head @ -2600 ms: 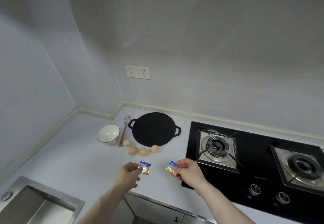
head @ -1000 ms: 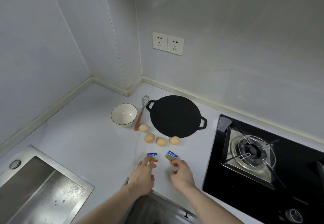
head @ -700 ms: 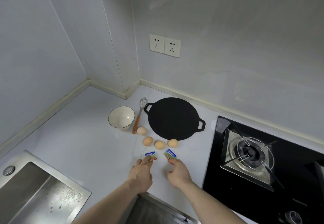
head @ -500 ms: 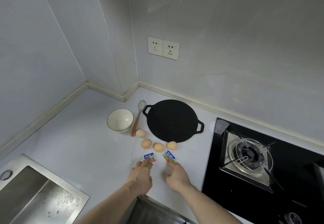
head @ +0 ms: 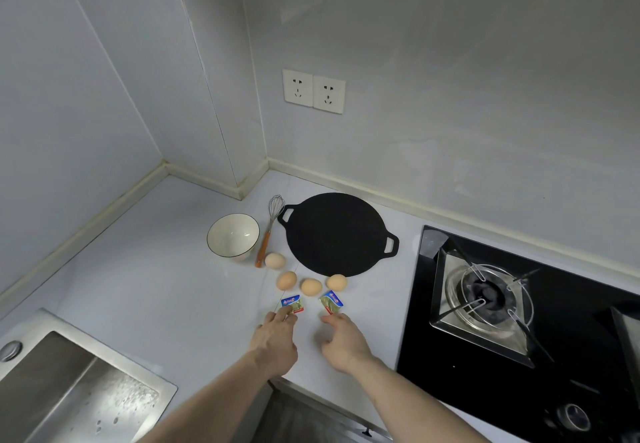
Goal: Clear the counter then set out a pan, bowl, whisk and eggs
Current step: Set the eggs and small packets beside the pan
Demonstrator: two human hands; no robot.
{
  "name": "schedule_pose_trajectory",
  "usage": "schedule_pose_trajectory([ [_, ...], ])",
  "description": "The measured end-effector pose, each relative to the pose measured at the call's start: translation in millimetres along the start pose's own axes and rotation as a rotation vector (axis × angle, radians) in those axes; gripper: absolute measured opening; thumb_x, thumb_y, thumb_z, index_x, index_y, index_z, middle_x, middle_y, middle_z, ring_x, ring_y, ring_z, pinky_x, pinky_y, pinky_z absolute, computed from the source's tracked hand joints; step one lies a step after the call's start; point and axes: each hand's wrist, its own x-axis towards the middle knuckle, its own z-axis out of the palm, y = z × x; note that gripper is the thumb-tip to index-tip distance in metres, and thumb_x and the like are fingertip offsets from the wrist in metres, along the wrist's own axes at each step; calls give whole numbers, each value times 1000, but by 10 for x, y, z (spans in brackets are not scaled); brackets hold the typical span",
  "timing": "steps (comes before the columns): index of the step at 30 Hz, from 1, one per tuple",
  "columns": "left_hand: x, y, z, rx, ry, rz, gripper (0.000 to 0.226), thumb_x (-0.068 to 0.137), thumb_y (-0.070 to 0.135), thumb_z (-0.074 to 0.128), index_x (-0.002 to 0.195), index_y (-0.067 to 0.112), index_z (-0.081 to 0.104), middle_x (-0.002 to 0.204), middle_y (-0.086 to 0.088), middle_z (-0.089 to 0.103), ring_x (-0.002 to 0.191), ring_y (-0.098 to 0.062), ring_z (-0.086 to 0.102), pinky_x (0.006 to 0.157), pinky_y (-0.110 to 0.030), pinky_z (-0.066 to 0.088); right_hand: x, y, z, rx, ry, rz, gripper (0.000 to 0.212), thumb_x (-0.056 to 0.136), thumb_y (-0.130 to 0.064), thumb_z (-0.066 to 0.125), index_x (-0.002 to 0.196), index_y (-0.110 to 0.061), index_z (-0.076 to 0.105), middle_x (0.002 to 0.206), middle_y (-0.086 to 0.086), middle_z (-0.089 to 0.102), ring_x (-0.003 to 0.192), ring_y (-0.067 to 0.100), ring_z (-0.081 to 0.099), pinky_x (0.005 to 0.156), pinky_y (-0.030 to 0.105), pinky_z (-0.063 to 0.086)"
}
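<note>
A steel sink (head: 79, 387) fills the lower left of the frame, water drops on its basin and a round fitting (head: 9, 350) at its left rim. At the right, a black glass stove (head: 568, 356) carries a burner (head: 485, 295) with a wire pot stand; a knob (head: 573, 416) sits near the lower right corner. Two white wall sockets (head: 313, 90) sit side by side above centre. A pale strip (head: 450, 212) runs where the grey wall (head: 485, 78) meets the white counter (head: 156, 286).
</note>
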Motion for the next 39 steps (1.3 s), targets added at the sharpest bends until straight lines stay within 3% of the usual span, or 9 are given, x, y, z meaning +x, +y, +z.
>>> schedule_pose_trajectory([
  [9, -461, -72, -160, -80, 23, 79, 60, 92, 24, 53, 150, 25, 40, 165, 10, 16, 145, -20, 27, 116, -32, 34, -486, -34, -109, 24, -15, -16, 60, 91, -16, 56, 150, -26, 45, 156, -7, 38, 136, 16, 48, 115, 28, 38],
  [13, -814, -114, -360, -90, 49, 118, 60, 92, 30, 55, 149, 28, 41, 165, 11, 16, 146, -21, 27, 116, -32, 33, -884, -59, -227, 75, 65, -65, 58, 92, -20, 59, 149, -29, 46, 160, -9, 33, 140, 14, 44, 118, 29, 35],
  [16, -1061, -59, -526, -123, 102, 166, 58, 91, 33, 59, 147, 30, 44, 164, 11, 20, 145, -21, 30, 116, -35, 35, -1217, -21, -317, 99, 141, -88, 59, 92, -21, 61, 148, -30, 47, 161, -10, 32, 143, 10, 40, 120, 25, 30],
  [19, -1239, 46, -644, -146, 175, 244, 56, 91, 35, 60, 145, 30, 46, 162, 15, 24, 142, -18, 33, 113, -32, 37, -1546, 48, -399, 127, 208, -92, 59, 93, -22, 63, 149, -31, 46, 161, -13, 31, 147, 6, 32, 116, 11, 19],
  [26, -1279, 519, -876, -160, 187, 440, 55, 93, 40, 61, 145, 35, 45, 161, 20, 21, 144, -13, 29, 115, -27, 32, -2183, 213, -679, 284, 357, -42, 60, 93, -30, 66, 148, -40, 45, 155, -28, 30, 137, -7, 35, 110, 9, 24],
  [30, -1227, 892, -980, -157, 171, 554, 54, 93, 39, 62, 144, 39, 45, 160, 25, 20, 141, -4, 29, 110, -25, 35, -2491, 361, -837, 332, 447, 2, 59, 93, -32, 67, 148, -42, 44, 157, -27, 29, 144, -5, 30, 117, 16, 22],
  [33, -1313, 1239, -978, -119, 161, 658, 53, 93, 40, 63, 143, 41, 46, 159, 26, 21, 143, -3, 27, 110, -19, 27, -2756, 520, -884, 363, 495, 37, 60, 94, -34, 66, 148, -44, 42, 158, -28, 28, 145, -5, 28, 121, 22, 24],
  [39, -1628, 2005, -941, -84, 124, 861, 53, 94, 39, 62, 144, 41, 45, 158, 27, 23, 142, -2, 27, 115, -20, 25, -3340, 897, -1029, 384, 652, 73, 58, 93, -36, 66, 146, -44, 44, 158, -28, 30, 145, -4, 30, 118, 19, 26],
])
